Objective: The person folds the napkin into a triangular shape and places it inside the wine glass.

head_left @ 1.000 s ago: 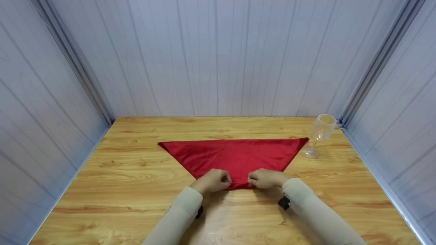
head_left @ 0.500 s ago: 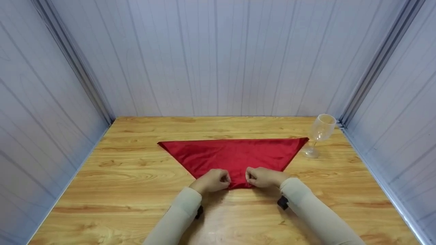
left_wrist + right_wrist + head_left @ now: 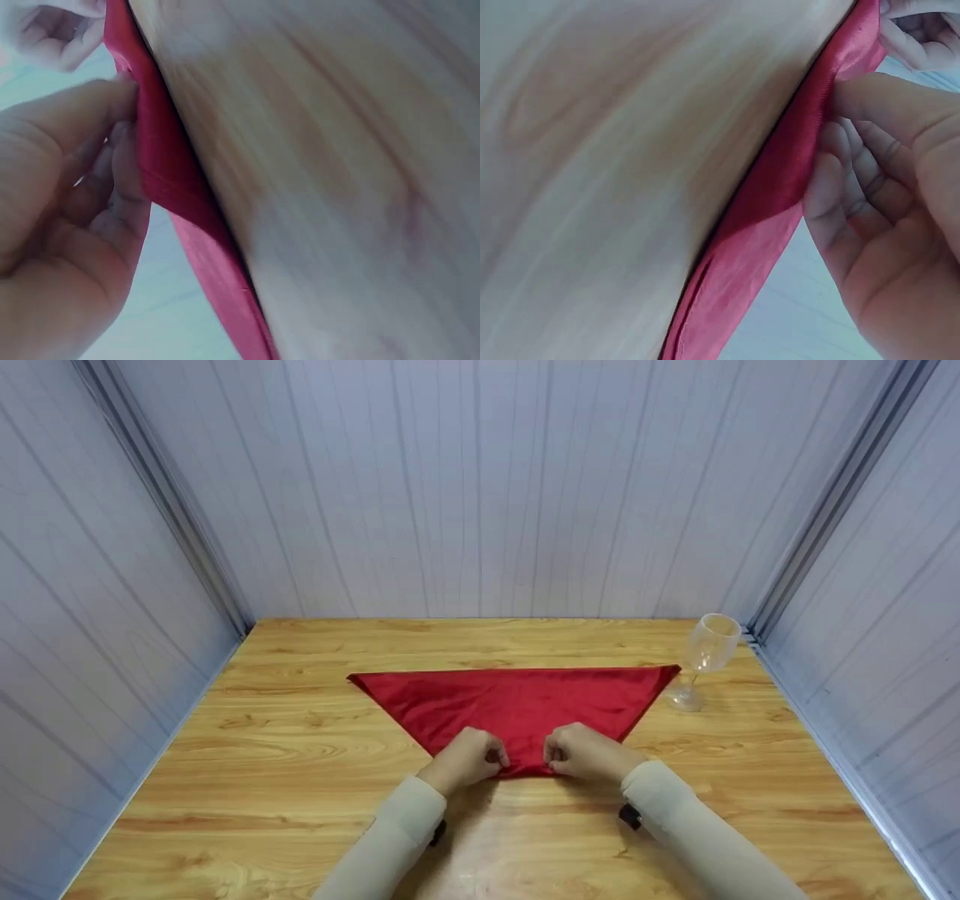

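Observation:
A red cloth napkin [image 3: 517, 697] lies folded on the table, with a long straight far edge, slanted sides and a short near edge. My left hand [image 3: 469, 757] pinches that near edge left of its middle, fingers curled. To the right, a short gap away, my right hand [image 3: 585, 751] pinches the same edge. In the left wrist view, thumb and fingers of the left hand [image 3: 75, 195] meet at a turned-over strip of the napkin [image 3: 161, 142]. The right wrist view has the right hand [image 3: 892, 195] likewise at the napkin's folded border [image 3: 787, 165].
A clear wine glass [image 3: 711, 643] stands upright at the back right, close to the napkin's right corner. The wood-grain table [image 3: 262, 780] is bounded by pale panel walls [image 3: 480, 495] at the back and both sides.
The right hand shifts slightly left, then its knuckles and those of the left hand rise a little. Both keep their pinch on the napkin's near edge; its outline looks about the same.

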A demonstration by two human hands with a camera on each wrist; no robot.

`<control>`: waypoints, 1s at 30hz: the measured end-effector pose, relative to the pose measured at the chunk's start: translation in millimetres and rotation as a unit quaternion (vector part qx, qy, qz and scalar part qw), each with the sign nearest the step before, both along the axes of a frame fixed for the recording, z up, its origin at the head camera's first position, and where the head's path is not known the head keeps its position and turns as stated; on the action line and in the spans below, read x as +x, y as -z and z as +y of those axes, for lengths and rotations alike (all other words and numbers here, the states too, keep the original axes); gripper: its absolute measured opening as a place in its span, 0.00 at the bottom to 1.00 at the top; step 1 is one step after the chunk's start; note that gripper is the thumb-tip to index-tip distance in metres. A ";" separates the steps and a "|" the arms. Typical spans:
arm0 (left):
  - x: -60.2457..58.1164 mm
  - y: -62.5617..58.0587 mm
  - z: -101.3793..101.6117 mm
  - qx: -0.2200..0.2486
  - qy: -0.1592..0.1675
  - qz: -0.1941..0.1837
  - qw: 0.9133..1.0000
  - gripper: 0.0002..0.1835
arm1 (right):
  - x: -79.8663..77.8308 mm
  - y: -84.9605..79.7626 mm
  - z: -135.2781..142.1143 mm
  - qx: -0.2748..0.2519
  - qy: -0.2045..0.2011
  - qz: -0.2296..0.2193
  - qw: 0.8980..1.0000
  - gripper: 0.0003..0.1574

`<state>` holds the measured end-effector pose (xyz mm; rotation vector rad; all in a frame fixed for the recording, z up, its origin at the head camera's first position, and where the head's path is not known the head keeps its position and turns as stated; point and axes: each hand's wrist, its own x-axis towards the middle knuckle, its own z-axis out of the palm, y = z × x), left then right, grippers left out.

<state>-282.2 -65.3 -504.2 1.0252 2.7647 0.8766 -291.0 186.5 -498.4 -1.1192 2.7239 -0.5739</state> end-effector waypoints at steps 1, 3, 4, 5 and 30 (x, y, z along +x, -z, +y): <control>1.1 -0.6 0.6 -0.008 0.000 0.010 1.000 0.06 | 0.6 -0.1 0.8 0.000 0.001 -0.005 1.000 0.05; 3.3 -2.0 1.6 -0.024 0.000 0.018 1.000 0.04 | 1.9 -0.4 2.8 -0.004 0.002 -0.016 1.000 0.05; 4.1 -2.5 1.9 -0.030 0.001 0.017 0.999 0.02 | 2.7 -1.0 3.9 -0.006 0.004 -0.025 1.000 0.05; 4.9 -3.2 2.0 -0.035 0.003 0.015 0.999 0.01 | 3.4 -1.6 5.0 -0.009 0.004 -0.033 0.999 0.05; 5.0 -2.4 -3.8 -0.061 0.009 0.011 0.998 0.02 | 15.3 1.2 5.8 -0.015 0.027 -0.074 0.997 0.06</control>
